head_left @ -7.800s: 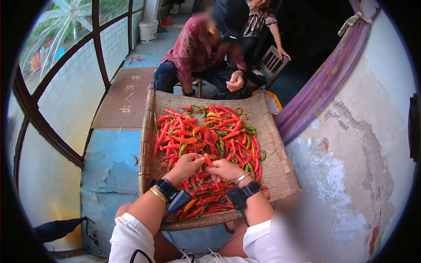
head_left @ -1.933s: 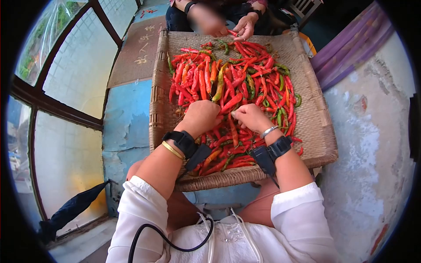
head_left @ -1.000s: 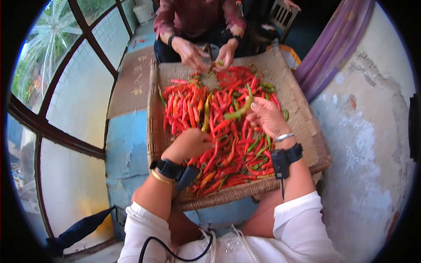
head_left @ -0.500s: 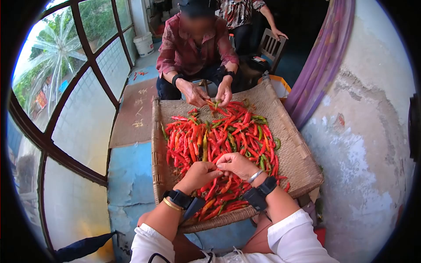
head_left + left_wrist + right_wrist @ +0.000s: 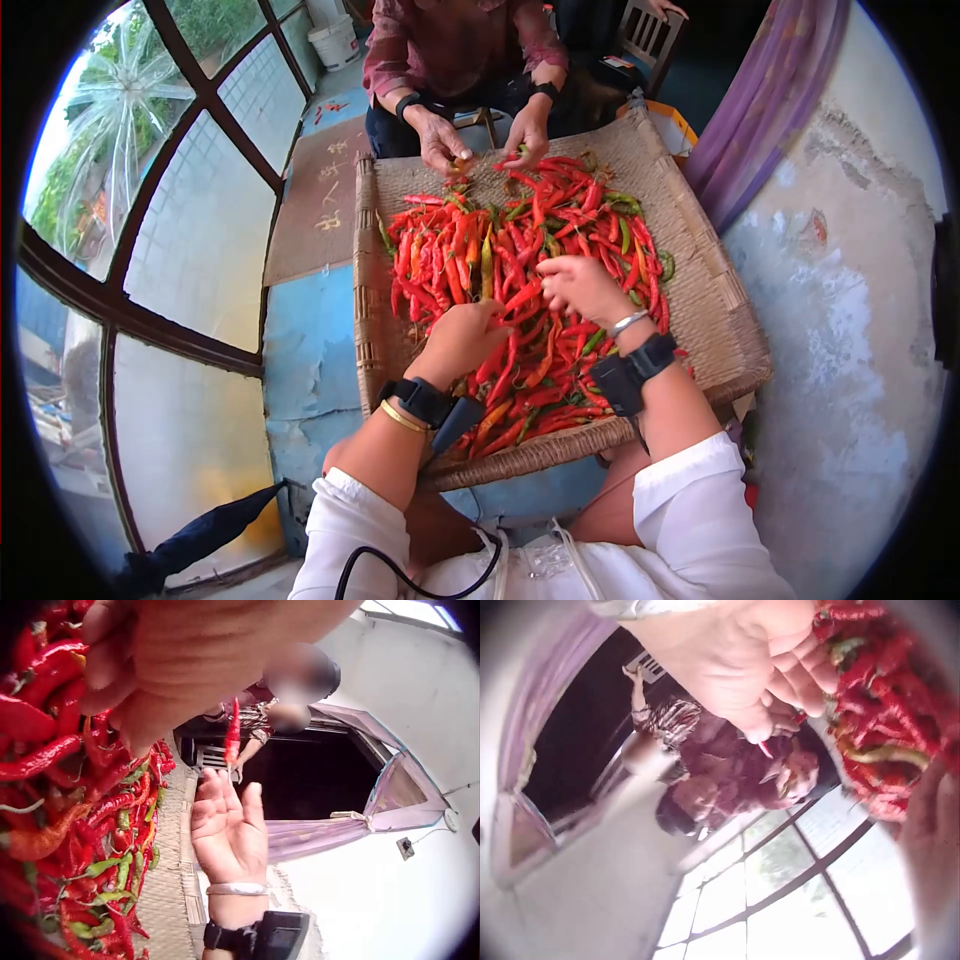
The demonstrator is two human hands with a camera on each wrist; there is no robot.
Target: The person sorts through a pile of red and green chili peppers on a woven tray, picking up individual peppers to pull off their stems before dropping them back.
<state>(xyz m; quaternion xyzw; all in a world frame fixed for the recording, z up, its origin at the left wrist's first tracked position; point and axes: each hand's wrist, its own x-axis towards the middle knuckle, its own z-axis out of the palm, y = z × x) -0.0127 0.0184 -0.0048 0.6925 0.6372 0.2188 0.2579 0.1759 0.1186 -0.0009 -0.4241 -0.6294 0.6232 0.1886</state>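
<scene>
A heap of mostly red chilies [image 5: 440,250], mixed with green and orange ones, covers the middle of a woven tray [image 5: 735,350]. My right hand [image 5: 590,288] hovers over the heap. In the left wrist view, its fingertips pinch a slim red chili [image 5: 234,733] by the stem, tip pointing away from the palm. The right wrist view shows only a bit of red at the thumb. My left hand [image 5: 462,342] is low over the near left part of the heap, fingers bent down toward the chilies. I cannot tell whether it grips one.
Across the tray sits a person in a dark red shirt [image 5: 455,50], hands above the far edge with chili pieces. A wooden chair [image 5: 643,38], an orange-edged box [image 5: 672,125] and a purple curtain [image 5: 745,130] stand behind right. Windows line the left, a peeling wall [image 5: 830,330] the right.
A second ago my right hand held up a green chili; now it holds a red one. My hands met over the heap half a second ago and have since parted, the right moving rightward.
</scene>
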